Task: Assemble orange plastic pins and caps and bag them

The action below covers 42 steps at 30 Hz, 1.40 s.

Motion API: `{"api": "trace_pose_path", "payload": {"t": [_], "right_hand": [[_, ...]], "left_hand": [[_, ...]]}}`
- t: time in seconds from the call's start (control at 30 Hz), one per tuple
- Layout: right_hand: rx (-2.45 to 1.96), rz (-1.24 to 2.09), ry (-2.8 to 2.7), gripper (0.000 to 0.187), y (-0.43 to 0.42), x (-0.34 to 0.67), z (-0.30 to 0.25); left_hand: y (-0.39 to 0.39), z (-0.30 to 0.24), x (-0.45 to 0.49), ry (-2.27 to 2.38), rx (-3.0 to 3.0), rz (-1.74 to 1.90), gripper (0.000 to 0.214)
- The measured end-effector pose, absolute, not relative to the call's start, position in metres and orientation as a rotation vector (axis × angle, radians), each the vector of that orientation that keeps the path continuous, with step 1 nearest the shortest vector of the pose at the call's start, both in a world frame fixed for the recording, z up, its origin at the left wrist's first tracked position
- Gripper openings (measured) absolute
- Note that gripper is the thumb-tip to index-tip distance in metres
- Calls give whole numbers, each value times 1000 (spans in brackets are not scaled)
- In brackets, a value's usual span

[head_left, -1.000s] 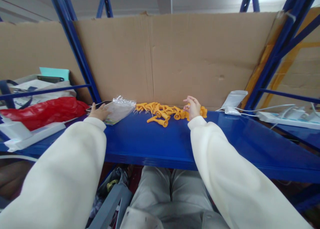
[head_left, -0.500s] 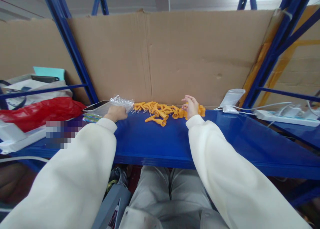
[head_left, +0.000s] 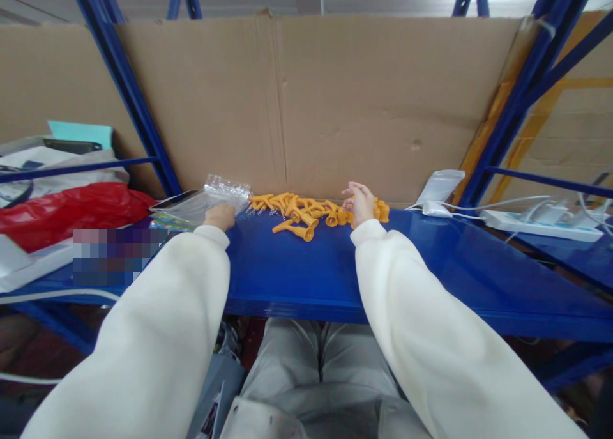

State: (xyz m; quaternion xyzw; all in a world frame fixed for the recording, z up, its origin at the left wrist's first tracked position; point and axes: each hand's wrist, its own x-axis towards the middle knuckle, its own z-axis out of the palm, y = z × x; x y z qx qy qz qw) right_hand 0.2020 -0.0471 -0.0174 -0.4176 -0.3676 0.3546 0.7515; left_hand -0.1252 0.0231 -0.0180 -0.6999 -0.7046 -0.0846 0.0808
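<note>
"Shelf [head_left: 297,273] is blue, I see that on my far screen too. Where are the orange pieces [head_left: 289,202]?"

"They lie in a loose row at the back of it, close before the cardboard panel [head_left: 383,94]. One orange piece [head_left: 302,232] lies nearer to me than the others, with its flared end to the right."

"And how is my left hand [head_left: 220,217]?"

"It is at the right part of the clear plastic bag [head_left: 204,199], left of the orange pieces. I see mostly the back of the hand, and the fingers are turned under, so I cannot tell if it grips the bag."

"And my right hand [head_left: 360,204]?"

"It is at the right part of the row, with orange pieces showing on both sides of it. I have it half open, the fingers loosely bent; whether some small thing sits in the palm, I cannot tell."

"What else is around?"

"To the left I see the red bundle [head_left: 76,209]; to the right, the white power strip [head_left: 541,226] with white plugs [head_left: 555,213] in it."
</note>
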Motion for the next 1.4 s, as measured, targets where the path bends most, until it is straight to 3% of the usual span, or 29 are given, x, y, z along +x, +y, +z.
{"api": "trace_pose_path", "payload": {"t": [0.1, 0.33, 0.47, 0.63, 0.8, 0.9, 1.17, 1.4], "right_hand": [[-922, 772, -790, 3, -47, 201, -18], [-936, 776, -795, 5, -49, 202, -18], [-974, 756, -816, 6, -46, 203, -18], [-1292, 624, -981, 10, -45, 202, -24], [-1772, -30, -1533, 17, -61, 193, -25], [-1881, -183, -1652, 23, -70, 186, -22], [-1914, -62, -1821, 22, -62, 189, -34], [-1810, 137, -1967, 36, -53, 191, -45]], "left_hand": [[19, -8, -101, -2144, -2071, -213, 39], [-2, 22, -15, -1739, -2302, -872, 34], [-15, 9, 15, -1679, -2246, -1095, 36], [-15, -25, 14, -1566, -2479, -936, 35], [-9, -34, 7, -1526, -2616, -914, 36], [-5, -37, 11, -1413, -2700, -922, 35], [12, -56, 16, -1232, -3027, -765, 34], [17, -62, 17, -1226, -3016, -739, 40]]}}
